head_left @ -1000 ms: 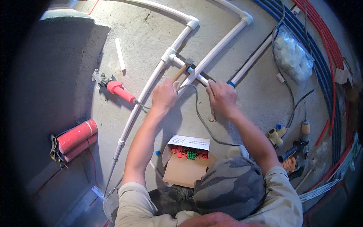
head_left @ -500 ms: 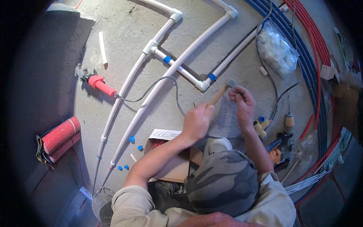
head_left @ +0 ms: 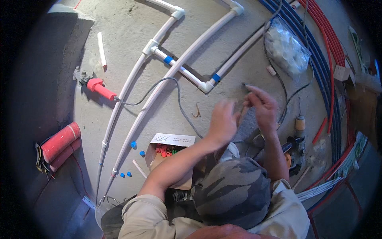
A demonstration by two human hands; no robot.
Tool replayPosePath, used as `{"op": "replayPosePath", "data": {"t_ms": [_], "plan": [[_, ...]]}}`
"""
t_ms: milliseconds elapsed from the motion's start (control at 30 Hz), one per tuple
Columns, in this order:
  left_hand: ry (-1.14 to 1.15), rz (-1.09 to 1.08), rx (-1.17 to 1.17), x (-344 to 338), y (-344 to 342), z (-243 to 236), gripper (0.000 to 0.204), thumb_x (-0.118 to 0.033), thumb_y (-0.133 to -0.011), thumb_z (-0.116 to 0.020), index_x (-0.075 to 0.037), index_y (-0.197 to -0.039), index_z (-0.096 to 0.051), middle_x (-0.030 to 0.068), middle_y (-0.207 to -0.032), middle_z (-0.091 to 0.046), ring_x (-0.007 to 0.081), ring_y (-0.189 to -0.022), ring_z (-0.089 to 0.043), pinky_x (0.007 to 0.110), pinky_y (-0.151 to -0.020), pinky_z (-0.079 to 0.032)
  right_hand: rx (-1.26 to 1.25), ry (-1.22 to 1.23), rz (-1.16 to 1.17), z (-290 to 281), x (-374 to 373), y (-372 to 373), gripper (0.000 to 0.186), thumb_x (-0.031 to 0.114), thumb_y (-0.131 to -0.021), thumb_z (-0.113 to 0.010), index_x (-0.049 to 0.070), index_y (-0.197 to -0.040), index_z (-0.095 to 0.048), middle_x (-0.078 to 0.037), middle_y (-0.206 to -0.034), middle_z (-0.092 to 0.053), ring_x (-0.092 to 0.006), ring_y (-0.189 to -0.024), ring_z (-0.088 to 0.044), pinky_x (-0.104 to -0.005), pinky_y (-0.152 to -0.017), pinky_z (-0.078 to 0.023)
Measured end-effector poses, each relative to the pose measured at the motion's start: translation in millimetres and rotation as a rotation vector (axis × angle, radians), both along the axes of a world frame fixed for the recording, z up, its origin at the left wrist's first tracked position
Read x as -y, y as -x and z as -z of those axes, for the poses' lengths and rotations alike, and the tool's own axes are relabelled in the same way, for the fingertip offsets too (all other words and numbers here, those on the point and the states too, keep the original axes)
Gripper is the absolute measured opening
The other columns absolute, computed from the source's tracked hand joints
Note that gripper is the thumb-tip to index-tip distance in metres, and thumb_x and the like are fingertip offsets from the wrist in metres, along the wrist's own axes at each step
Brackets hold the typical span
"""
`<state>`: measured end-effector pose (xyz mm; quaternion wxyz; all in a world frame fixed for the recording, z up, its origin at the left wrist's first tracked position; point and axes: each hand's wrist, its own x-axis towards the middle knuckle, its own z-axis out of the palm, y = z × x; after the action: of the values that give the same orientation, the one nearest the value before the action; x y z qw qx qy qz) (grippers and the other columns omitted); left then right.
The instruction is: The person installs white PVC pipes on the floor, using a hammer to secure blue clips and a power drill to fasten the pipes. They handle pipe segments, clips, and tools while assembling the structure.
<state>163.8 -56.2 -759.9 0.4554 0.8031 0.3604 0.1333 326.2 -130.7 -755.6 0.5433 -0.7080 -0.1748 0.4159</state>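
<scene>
Concrete floor (head_left: 223,51): 2 long white pipes (head_left: 159,91) curving across it, an open cardboard box (head_left: 169,153) of small fittings.

Right hand (head_left: 262,105) and left hand (head_left: 223,121), raised close together, share a blurred stick-like tool (head_left: 241,111); it runs lengthwise between them, the right nearer its top. Fingers curl around it; how tightly, cannot tell.

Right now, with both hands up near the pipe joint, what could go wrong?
1. The grey cable from the red-handled tool lies across the white pipes, close by the left hand; it could snag.
2. Small blue caps lie loose beside the open cardboard box; easily scattered.
3. The right hand is blurred; what it grips is unclear.
</scene>
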Motion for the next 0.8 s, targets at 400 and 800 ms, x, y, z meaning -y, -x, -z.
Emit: {"op": "replayPosePath", "data": {"t_ms": [400,800], "plan": [[0.673,0.006,0.199,-85.1,15.0,-8.4,0.014,0.010,-0.082,-0.075,0.000,-0.091,-0.073,0.0072,-0.095,-0.075,0.0131,-0.089,-0.071,0.028,-0.081,-0.058,-0.400,-0.129,-0.132,6.7,-19.0,37.9,0.019,0.012,-0.106,-0.060,-0.001,-0.119,-0.066,-0.006,-0.092,-0.071,-0.0105,-0.078,-0.068,-0.0250,-0.071,-0.054],[-0.153,0.071,-0.062,-119.1,21.3,33.7,0.025,-0.003,-0.074,-0.080,-0.003,-0.097,-0.071,0.0140,-0.098,-0.069,0.0359,-0.098,-0.063,0.044,-0.088,-0.051,-0.121,-0.028,-0.103,40.7,-38.8,21.8,0.015,0.000,-0.097,-0.065,-0.003,-0.111,-0.069,-0.008,-0.093,-0.073,-0.0138,-0.084,-0.071,-0.0284,-0.078,-0.058]]}}
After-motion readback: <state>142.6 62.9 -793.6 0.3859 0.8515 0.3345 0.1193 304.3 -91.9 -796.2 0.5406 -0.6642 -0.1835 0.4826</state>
